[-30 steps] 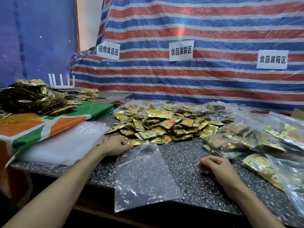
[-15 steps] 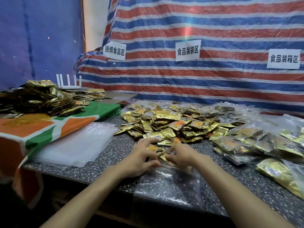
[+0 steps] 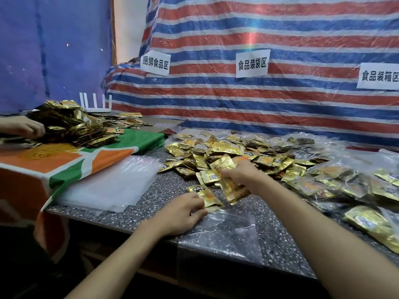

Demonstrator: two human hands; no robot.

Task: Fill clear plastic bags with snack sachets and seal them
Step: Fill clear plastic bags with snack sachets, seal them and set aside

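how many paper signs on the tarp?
3, all on the tarp: left sign, middle sign, right sign, cut off by the frame edge. More may hang out of view.

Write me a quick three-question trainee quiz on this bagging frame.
1. What does the right hand grip? A) a bundle of gold sachets B) a rubber band C) a paper sign
2. True or false: the filled bags lie left of the loose sachet pile.
3. Fill in: the left hand pinches the mouth of the ____ at the front edge of the table.
Key: 1 A; 2 false, they lie right of it; 3 clear bag.
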